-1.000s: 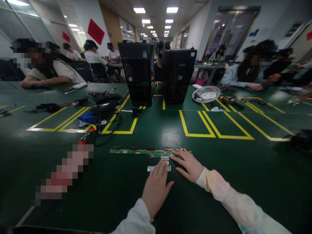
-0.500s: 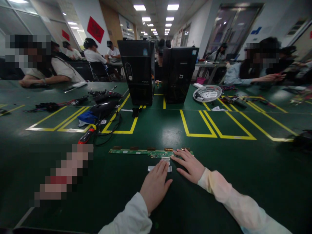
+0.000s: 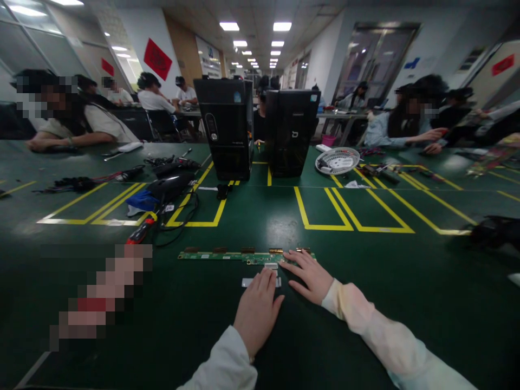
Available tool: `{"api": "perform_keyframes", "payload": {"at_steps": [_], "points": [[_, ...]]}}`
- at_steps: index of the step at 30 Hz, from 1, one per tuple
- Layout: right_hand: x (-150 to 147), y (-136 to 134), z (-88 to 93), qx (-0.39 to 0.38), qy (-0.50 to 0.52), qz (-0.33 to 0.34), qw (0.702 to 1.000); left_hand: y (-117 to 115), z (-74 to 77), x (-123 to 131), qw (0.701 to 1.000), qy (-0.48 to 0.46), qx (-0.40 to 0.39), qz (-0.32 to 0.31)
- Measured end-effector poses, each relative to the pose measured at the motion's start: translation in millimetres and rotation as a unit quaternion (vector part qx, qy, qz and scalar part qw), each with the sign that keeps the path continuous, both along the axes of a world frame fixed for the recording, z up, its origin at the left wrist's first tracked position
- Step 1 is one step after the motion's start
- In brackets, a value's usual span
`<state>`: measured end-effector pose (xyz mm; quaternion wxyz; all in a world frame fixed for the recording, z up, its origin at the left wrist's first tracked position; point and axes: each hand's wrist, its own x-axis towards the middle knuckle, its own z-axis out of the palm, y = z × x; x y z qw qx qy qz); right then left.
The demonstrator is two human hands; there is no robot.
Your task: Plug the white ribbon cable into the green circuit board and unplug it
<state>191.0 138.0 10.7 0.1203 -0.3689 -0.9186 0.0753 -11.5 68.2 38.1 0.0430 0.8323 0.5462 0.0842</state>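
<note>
A long, narrow green circuit board lies crosswise on the table, with several copper-coloured tabs along its far edge. My right hand rests over the board's right end, its fingers spread and partly covering it. Just in front of the board, my left hand lies with stretched fingers on a whitish flat ribbon cable. Those fingertips hide part of the cable near the white connector at the board's near edge. Whether the cable sits inside the connector I cannot tell.
Two black computer towers stand beyond the board. To the left lie a black heat gun with a cord and a red-black handled tool. A white basket holds small parts at the right. Several people sit around the tables.
The whole view has shifted slightly, so things appear a little further left. Both hands keep nearly the same pose at the board and cable.
</note>
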Motion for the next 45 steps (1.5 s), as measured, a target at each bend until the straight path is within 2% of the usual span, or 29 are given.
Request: {"api": "perform_keyframes", "payload": {"at_steps": [19,25,29,32,36,39,45], "points": [[-1.2,-1.7,2.7,-0.008,0.013,0.001,1.0,-0.2,-3.9,0.5,1.0,-0.029,0.001,0.008],[-1.0,-1.1,0.7,0.0,0.013,0.004,1.0,3.9,-4.6,-5.6,0.998,-0.055,0.009,-0.01],[-1.3,-1.1,-0.6,0.004,0.012,0.0,1.0,3.1,1.2,-10.3,0.997,-0.075,0.005,-0.029],[-1.0,-0.5,-1.1,-0.001,0.01,-0.001,1.0,-4.3,9.6,-24.1,0.99,-0.133,-0.026,-0.039],[-0.1,0.0,0.6,-0.005,0.008,-0.003,1.0,-20.9,14.4,-59.2,0.981,-0.168,-0.071,0.058],[-0.8,-0.4,3.9,0.003,0.013,0.002,1.0,-32.3,6.1,-89.1,0.982,-0.138,-0.074,0.105],[-11.5,-2.0,8.9,0.018,0.009,0.049,0.999,-40.0,-22.5,-129.7,0.987,-0.059,0.034,0.147]]}}
